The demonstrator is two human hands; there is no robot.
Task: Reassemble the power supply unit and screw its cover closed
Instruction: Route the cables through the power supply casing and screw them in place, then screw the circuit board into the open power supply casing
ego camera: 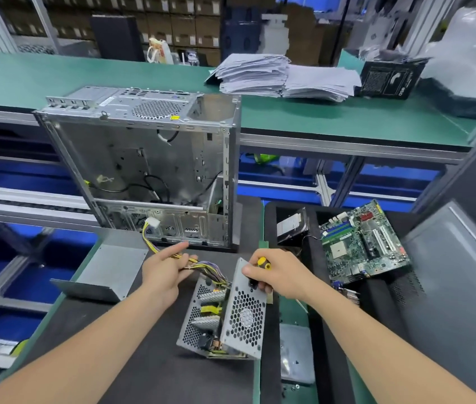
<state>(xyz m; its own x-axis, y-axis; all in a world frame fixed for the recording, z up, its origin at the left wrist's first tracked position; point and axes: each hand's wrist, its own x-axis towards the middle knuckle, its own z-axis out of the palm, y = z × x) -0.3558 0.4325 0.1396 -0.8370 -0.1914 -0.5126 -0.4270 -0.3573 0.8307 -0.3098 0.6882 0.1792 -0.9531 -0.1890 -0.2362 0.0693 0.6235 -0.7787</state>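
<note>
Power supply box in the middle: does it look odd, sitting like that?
Yes. The power supply unit stands tipped on an edge, not flat, steadied by the right hand, which also holds a screwdriver. Its insides show, and its cover lies apart to the left.

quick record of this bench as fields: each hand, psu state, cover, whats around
left hand: holds the cable bundle, index finger straight
right hand: grips a yellow-handled screwdriver at the unit's top edge
power supply unit: open, tilted, heat sinks showing
cover: off, lying apart to the left
computer case: open, standing behind the unit
motherboard: to the right, leaning on a black tray
</note>
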